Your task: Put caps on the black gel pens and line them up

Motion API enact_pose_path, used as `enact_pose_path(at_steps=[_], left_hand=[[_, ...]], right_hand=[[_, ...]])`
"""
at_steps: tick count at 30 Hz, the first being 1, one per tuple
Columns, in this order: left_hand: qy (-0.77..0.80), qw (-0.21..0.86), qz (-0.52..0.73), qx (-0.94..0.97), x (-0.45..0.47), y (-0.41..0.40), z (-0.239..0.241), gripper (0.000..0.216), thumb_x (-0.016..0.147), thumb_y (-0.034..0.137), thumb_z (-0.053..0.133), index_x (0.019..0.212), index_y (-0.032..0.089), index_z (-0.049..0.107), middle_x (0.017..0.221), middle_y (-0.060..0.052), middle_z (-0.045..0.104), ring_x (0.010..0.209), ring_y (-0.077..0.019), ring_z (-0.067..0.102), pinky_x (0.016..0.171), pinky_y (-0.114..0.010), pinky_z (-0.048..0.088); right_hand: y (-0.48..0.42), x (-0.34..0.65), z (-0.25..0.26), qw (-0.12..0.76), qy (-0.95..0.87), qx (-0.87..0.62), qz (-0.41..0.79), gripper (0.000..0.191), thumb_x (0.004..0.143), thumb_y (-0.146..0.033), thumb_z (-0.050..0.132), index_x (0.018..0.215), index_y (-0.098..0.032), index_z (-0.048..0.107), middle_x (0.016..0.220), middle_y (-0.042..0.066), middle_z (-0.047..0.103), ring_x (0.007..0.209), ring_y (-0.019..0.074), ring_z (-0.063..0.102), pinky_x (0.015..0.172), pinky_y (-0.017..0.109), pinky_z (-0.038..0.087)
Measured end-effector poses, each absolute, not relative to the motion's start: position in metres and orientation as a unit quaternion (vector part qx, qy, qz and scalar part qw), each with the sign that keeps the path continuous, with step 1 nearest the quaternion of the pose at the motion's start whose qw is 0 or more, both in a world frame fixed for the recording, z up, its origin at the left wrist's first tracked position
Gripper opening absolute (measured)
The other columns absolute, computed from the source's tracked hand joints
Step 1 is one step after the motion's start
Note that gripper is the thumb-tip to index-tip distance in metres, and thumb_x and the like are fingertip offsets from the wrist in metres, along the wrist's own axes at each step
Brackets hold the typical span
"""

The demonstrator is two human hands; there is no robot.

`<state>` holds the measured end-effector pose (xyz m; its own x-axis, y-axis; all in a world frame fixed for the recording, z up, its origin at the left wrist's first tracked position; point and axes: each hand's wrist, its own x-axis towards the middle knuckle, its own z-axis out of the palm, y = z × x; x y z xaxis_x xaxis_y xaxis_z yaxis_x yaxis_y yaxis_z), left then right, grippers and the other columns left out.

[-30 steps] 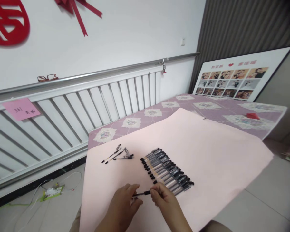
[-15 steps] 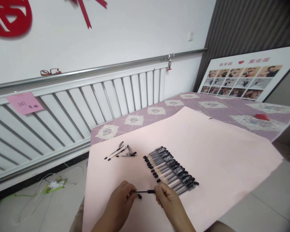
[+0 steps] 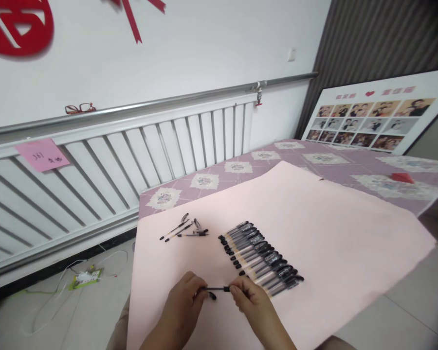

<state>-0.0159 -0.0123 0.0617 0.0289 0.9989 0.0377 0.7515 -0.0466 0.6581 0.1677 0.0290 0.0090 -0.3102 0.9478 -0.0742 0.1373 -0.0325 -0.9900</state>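
Observation:
Close to the front edge of the pink sheet, a gel pen [image 3: 217, 288] is stretched level between my two hands. My left hand [image 3: 184, 299] pinches one end, and a black pen cap [image 3: 212, 295] shows just below its fingertips; whether the hand holds the cap or it lies on the sheet I cannot tell. The dark grip end is between the thumb and fingers of my right hand [image 3: 250, 296], which hide the tip. Just beyond my right hand lies a slanting row of capped pens [image 3: 259, 255]. Several loose pens and caps [image 3: 186, 231] lie farther off to the left.
Pink paper [image 3: 336, 223] covers much of a table with a purple patterned cloth [image 3: 237, 166]. A white radiator [image 3: 160, 150] runs along the wall behind. A photo board [image 3: 365, 116] leans at the back right. A power strip [image 3: 87, 278] with cables is on the floor at left.
My right hand has moved a little left, nearer my left hand, so less of the pen shows between them. The view has shifted slightly.

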Motion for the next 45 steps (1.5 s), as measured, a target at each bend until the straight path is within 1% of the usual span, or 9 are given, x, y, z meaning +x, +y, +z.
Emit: enact_pose_path(at_steps=[2,6,9,14,21,27,30,33,45], left_hand=[[0.644,0.234,0.257,0.681,-0.019,-0.011,0.063,0.015,0.077,0.015,0.047,0.079,0.021,0.061,0.08,-0.002,0.057,0.074,-0.0137,0.054,0.068,-0.023,0.041],[0.66,0.219,0.292,0.657,-0.039,-0.004,0.067,0.015,0.078,0.022,0.046,0.082,0.021,0.06,0.08,-0.002,0.059,0.074,-0.0147,0.055,0.069,-0.025,0.042],[0.704,0.224,0.32,0.593,-0.058,-0.003,0.067,0.019,0.078,0.03,0.045,0.087,0.02,0.059,0.08,-0.002,0.06,0.072,-0.0157,0.056,0.067,-0.026,0.043],[0.727,0.258,0.319,0.551,-0.07,-0.011,0.057,0.023,0.079,0.035,0.044,0.088,0.019,0.058,0.076,-0.001,0.06,0.07,-0.0161,0.055,0.064,-0.026,0.042],[0.718,0.27,0.321,0.555,-0.068,-0.015,0.045,0.022,0.077,0.033,0.046,0.088,0.019,0.059,0.079,-0.001,0.062,0.074,-0.0163,0.057,0.069,-0.025,0.043],[0.725,0.269,0.304,0.556,-0.069,-0.015,0.046,0.022,0.077,0.031,0.045,0.09,0.02,0.06,0.08,-0.001,0.063,0.073,-0.0157,0.057,0.067,-0.025,0.044],[0.723,0.256,0.288,0.573,-0.068,-0.017,0.045,0.021,0.078,0.031,0.045,0.088,0.02,0.06,0.077,-0.001,0.061,0.07,-0.0153,0.056,0.065,-0.025,0.043],[0.711,0.25,0.281,0.594,-0.065,-0.017,0.046,0.019,0.078,0.029,0.045,0.087,0.021,0.06,0.076,0.0,0.06,0.07,-0.0147,0.055,0.065,-0.025,0.042],[0.652,0.265,0.261,0.661,-0.045,-0.014,0.053,0.014,0.077,0.021,0.048,0.081,0.022,0.062,0.078,-0.001,0.058,0.072,-0.0142,0.054,0.068,-0.025,0.042]], right_hand=[[0.028,0.164,0.008,0.367,-0.589,-0.468,0.547,0.023,0.078,-0.039,0.05,0.068,-0.019,0.056,0.054,-0.005,0.045,0.05,0.0104,0.042,0.048,0.022,0.034],[0.028,0.157,0.004,0.406,-0.567,-0.493,0.52,0.03,0.079,-0.043,0.047,0.094,-0.019,0.059,0.066,0.0,0.057,0.058,0.0143,0.052,0.049,0.024,0.04],[0.027,0.151,0.003,0.405,-0.646,-0.497,0.414,0.023,0.079,-0.038,0.05,0.087,-0.02,0.06,0.074,0.003,0.06,0.067,0.0168,0.057,0.061,0.027,0.044],[0.018,0.132,0.005,0.317,-0.784,-0.473,0.246,0.012,0.079,-0.022,0.053,0.087,-0.023,0.062,0.085,0.004,0.061,0.083,0.0202,0.056,0.074,0.03,0.042],[0.016,0.107,-0.001,0.187,-0.818,-0.525,0.146,0.007,0.073,-0.017,0.061,0.075,-0.023,0.064,0.084,0.006,0.062,0.083,0.0246,0.054,0.073,0.037,0.039],[0.022,0.134,0.0,0.312,-0.758,-0.499,0.281,0.014,0.082,-0.023,0.047,0.083,-0.021,0.061,0.08,0.005,0.063,0.075,0.0191,0.058,0.068,0.029,0.043],[0.028,0.155,-0.002,0.386,-0.667,-0.495,0.401,0.02,0.081,-0.034,0.049,0.088,-0.02,0.061,0.082,0.005,0.065,0.071,0.0178,0.059,0.063,0.027,0.045],[0.034,0.17,-0.004,0.441,-0.582,-0.488,0.477,0.024,0.075,-0.038,0.055,0.091,-0.02,0.062,0.088,0.005,0.066,0.079,0.0196,0.06,0.07,0.028,0.046],[0.028,0.177,0.003,0.42,-0.606,-0.456,0.498,0.019,0.075,-0.031,0.055,0.089,-0.022,0.064,0.082,0.003,0.062,0.071,0.0163,0.056,0.064,0.026,0.044]])
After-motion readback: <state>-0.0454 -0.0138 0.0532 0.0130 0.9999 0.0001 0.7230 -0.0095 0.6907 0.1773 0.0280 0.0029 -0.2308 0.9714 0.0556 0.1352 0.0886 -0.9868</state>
